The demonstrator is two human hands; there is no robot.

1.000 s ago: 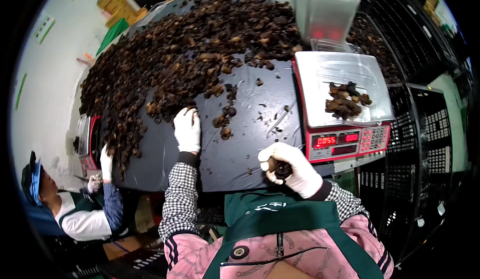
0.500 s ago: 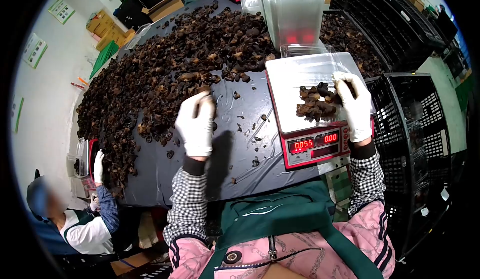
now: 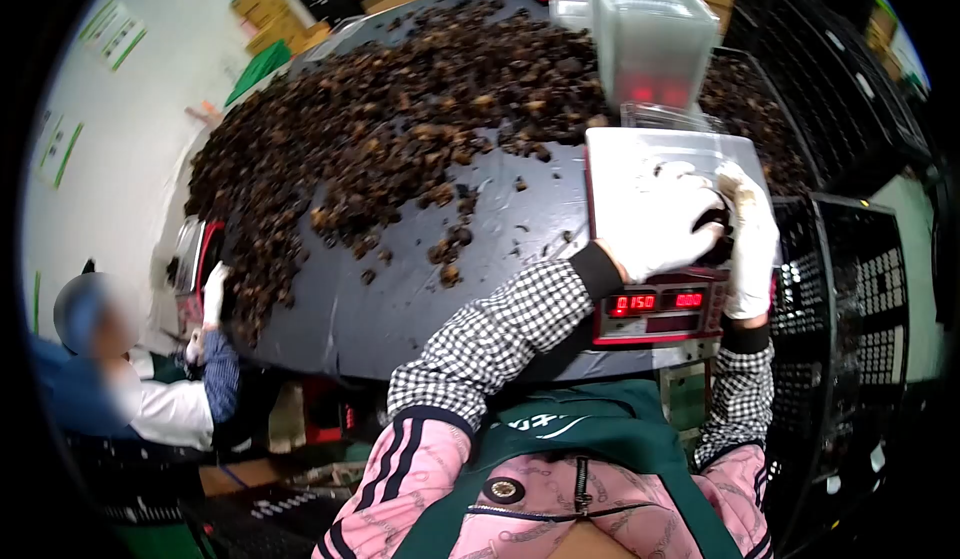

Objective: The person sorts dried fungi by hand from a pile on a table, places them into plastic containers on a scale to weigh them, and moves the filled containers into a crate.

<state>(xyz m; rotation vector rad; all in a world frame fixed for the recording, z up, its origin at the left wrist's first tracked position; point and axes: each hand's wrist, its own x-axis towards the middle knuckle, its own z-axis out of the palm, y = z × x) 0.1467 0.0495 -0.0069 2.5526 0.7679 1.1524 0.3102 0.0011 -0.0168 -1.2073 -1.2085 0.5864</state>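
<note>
1. The left grip (image 3: 668,227), in a white glove, is over the pan of the red scale (image 3: 612,167), fingers spread and bent toward the right grip. Whether it grasps anything cannot be told, as the glove hides what is beneath.
2. The right grip (image 3: 752,239), also gloved in white, stands at the pan's right side, its fingers curled inward to face the left one. Whether it is clenched on something cannot be told either.
3. The dark pieces (image 3: 717,248) at the scale show in the narrow gap between the two grips, just right of the left grip's bent fingers and directly left of the right palm; the gloves cover the rest.
4. The scale's display (image 3: 652,303), just below the left wrist, reads 0.150 and 0.00.
5. A wide heap of dark brown pieces (image 3: 400,119) covers the far and left part of the desk (image 3: 410,314), well apart from both grips.
6. A small loose cluster (image 3: 449,255) lies between that heap and the scale.
7. A stack of clear containers (image 3: 655,49) stands just beyond the scale.
8. At the far left, a co-worker's gloved hand (image 3: 214,295) is at the heap's edge.
</note>
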